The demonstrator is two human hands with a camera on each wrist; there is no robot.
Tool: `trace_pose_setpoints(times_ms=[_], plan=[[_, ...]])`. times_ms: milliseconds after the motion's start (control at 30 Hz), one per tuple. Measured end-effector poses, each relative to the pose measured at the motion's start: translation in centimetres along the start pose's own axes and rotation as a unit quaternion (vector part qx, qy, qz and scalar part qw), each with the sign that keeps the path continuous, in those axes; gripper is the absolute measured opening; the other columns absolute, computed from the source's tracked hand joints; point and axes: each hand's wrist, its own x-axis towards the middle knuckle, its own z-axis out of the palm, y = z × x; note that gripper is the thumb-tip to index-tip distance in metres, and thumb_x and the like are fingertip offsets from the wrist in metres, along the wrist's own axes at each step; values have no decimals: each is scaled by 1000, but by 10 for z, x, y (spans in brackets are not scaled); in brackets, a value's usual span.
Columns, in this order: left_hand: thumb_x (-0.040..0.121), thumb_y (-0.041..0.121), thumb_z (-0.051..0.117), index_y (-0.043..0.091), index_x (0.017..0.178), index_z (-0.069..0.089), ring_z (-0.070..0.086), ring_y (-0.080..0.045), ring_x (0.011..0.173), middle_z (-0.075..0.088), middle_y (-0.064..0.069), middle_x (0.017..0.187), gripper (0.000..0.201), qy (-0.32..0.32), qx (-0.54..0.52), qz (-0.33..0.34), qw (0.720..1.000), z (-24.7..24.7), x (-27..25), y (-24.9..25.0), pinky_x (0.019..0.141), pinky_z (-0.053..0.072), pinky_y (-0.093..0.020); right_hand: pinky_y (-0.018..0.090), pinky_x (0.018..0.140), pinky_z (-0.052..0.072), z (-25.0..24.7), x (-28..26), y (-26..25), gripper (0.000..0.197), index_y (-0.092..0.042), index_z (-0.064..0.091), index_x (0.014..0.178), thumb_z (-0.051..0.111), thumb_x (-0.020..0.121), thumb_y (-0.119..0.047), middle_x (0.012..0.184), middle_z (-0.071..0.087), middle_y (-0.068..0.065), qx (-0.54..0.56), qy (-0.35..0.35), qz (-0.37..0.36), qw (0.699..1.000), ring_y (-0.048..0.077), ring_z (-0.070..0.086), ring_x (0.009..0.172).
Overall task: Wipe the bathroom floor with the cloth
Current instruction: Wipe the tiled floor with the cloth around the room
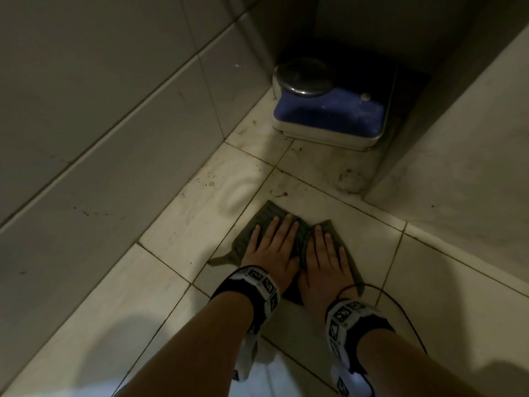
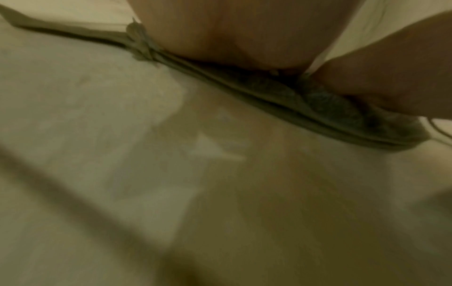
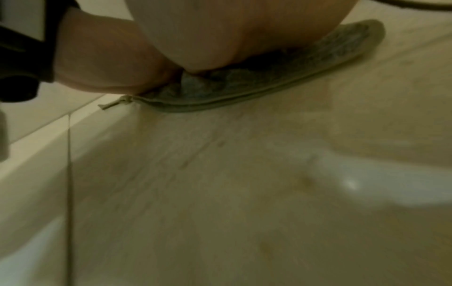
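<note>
A dark olive cloth (image 1: 264,214) lies flat on the pale tiled floor (image 1: 183,222), near the middle of the head view. My left hand (image 1: 272,247) presses down on its left half with straight fingers spread. Beside it, my right hand (image 1: 325,256) lies flat on the right half, thumbs nearly meeting. In the left wrist view the cloth (image 2: 281,96) shows as a thin folded edge under my left hand (image 2: 244,32). The right wrist view has the cloth (image 3: 244,91) squeezed under the heel of my right hand (image 3: 232,29).
A blue and white bathroom scale (image 1: 329,113) stands ahead in a dark recess. A tiled wall (image 1: 100,110) runs along the left and a raised marble ledge (image 1: 458,167) along the right. Dirt specks (image 1: 210,183) mark the tiles just beyond the cloth. A black cable (image 1: 400,308) trails by my right wrist.
</note>
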Motion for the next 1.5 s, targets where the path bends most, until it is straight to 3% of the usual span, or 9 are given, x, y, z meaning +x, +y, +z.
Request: trace_pose_setpoints(times_ms=[67,133,200,267,633,1067,1333,1433,1500], plan=[[102,47,22,30,153,-19,-19,-14,149,-24,13,160,67,17,15,8,1000,-6,17,-6,113,-20,-40,44,117,-9,-5,11,-2,88,-9,-7,154,-11,75,-48,158,-23,9,-5,-12,0,1000,26,-11,150],[102,47,22,30,154,-14,-13,-14,150,-19,13,162,66,33,18,1,999,-14,38,-11,117,-13,-41,45,119,-11,-13,32,-3,81,-9,-17,152,-9,84,-51,159,-27,10,-4,10,20,1000,26,-18,149],[103,46,22,30,155,-11,-11,-14,150,-15,13,163,64,42,11,-5,999,-22,58,-15,119,-7,-43,46,121,-8,-18,52,-3,71,-7,-15,153,14,100,-45,160,-23,12,-15,18,35,999,28,-16,149],[103,44,22,30,156,-10,-10,-15,150,-14,13,163,63,41,0,-11,999,-27,69,-15,120,-6,-45,45,121,-7,-24,61,-5,71,-7,-13,154,23,102,-40,161,-20,12,-16,30,43,999,28,-13,150],[103,45,20,26,156,-10,-15,-15,150,-17,7,163,64,69,-30,-42,996,3,6,-14,119,-11,-43,46,120,-7,10,1,-24,72,-10,-10,155,23,102,-46,162,-17,13,49,67,94,992,30,-11,150],[103,40,24,31,157,-6,-9,-14,150,-11,12,164,62,58,-4,52,997,-26,79,-9,118,-12,-40,49,117,-11,-4,49,-18,72,-14,-10,155,25,102,-48,161,-19,14,106,78,193,972,30,-14,149],[103,43,26,28,157,-4,-6,-16,151,-8,8,164,63,95,-74,-113,986,-30,38,-106,121,-4,-46,50,118,-11,-23,79,-73,79,-12,-18,153,23,100,-53,161,-21,12,67,68,92,991,32,-16,149],[102,45,18,26,156,-10,-10,-17,150,-14,7,164,64,105,-72,-148,981,-14,14,-96,121,-7,-47,49,119,-10,-8,64,-74,76,-12,-14,155,18,99,-53,162,-18,12,58,87,61,993,31,-12,149],[101,47,13,24,155,-14,-13,-18,150,-19,4,163,65,91,-56,-170,980,-3,-7,-78,121,-8,-46,48,118,-11,4,40,-68,77,-13,-14,154,1,91,-54,162,-17,12,45,78,25,996,30,-10,150]])
